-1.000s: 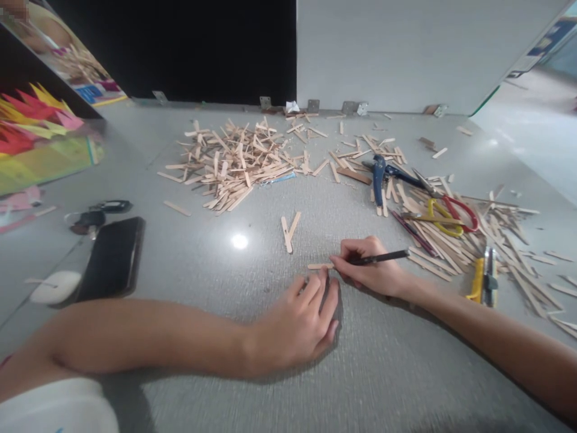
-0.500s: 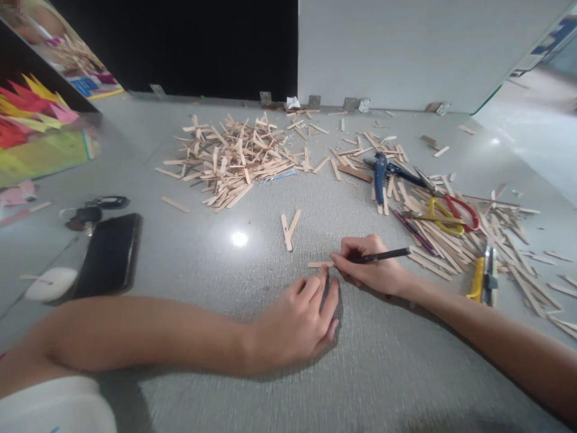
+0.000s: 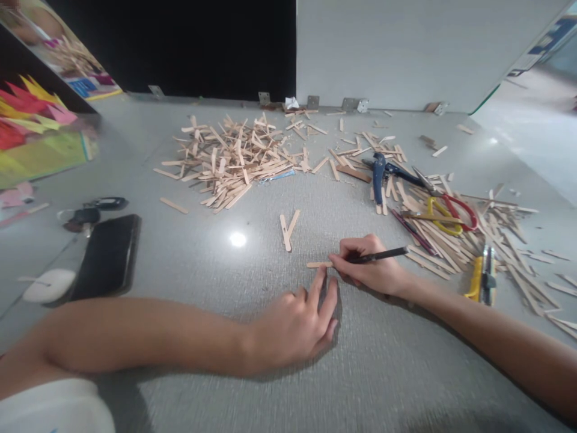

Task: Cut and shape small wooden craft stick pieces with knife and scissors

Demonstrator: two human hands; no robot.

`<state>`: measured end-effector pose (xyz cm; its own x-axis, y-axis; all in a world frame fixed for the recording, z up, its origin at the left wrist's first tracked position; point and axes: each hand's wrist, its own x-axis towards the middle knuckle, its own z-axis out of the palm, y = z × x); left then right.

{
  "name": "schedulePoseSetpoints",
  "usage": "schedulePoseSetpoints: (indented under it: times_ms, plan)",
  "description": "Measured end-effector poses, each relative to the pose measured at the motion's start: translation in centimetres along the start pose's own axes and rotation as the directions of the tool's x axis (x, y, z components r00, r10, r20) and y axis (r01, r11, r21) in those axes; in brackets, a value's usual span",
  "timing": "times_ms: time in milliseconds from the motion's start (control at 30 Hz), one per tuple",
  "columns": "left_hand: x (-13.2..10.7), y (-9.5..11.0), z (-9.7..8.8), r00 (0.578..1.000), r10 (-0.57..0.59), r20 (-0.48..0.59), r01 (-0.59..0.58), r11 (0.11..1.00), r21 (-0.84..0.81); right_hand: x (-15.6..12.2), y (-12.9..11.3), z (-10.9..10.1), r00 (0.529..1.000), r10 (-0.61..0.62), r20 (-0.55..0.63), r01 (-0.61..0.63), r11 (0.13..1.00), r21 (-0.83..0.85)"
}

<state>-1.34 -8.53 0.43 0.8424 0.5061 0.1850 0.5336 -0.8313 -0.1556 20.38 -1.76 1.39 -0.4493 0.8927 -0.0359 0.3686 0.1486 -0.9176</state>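
A black pen (image 3: 383, 255) is pinched in my right hand (image 3: 367, 264), its tip end hidden behind the fingers. Under those fingers lies one end of a short wooden stick (image 3: 317, 264), flat on the grey table (image 3: 193, 258). My left hand (image 3: 300, 325) rests on the tabletop with its fingers apart, a fingertip touching the stick's near edge. Just beyond, two more sticks form a V shape (image 3: 287, 231), one of them with a small dark mark.
A heap of wooden sticks (image 3: 234, 159) lies at the back. Blue-handled pliers (image 3: 379, 177), scissors (image 3: 458, 211), a yellow cutter (image 3: 475, 278) and scattered sticks (image 3: 433, 240) spread rightward. Leftward are a phone (image 3: 108, 255), keys (image 3: 85, 216), a white mouse-like object (image 3: 49, 284) and colourful paper (image 3: 38, 114).
One finger of my left hand has straightened toward the stick, and the hand's knuckles have spread. My right hand with the pen stays nearly in place.
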Motion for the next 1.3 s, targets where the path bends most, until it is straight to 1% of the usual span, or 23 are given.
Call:
schedulePoseSetpoints:
  times_ms: [167,367,633,1067,1300]
  plan:
    - [0.00,-0.02,0.16,1.000,0.006,0.009,-0.006,1.000,-0.008,0.03,0.02,-0.01,1.000,0.001,-0.002,-0.001,1.000,-0.004]
    - [0.11,-0.06,0.09,1.000,0.005,-0.011,-0.005,1.000,-0.002,0.02,0.16,-0.02,1.000,0.010,-0.012,-0.010,1.000,-0.003]
    - [0.04,-0.01,0.15,1.000,0.007,0.016,-0.007,0.999,-0.044,-0.12,-0.05,-0.11,0.999,0.037,-0.011,-0.037,0.999,0.027]
    - [0.15,-0.09,-0.21,1.000,0.020,-0.007,-0.020,1.000,0.018,-0.18,0.22,-0.14,1.000,0.006,-0.009,-0.006,1.000,0.029]
    - [0.22,-0.14,-0.09,1.000,0.011,-0.022,-0.011,1.000,0.015,-0.10,0.20,-0.22,0.999,0.034,-0.033,-0.033,0.999,0.013]
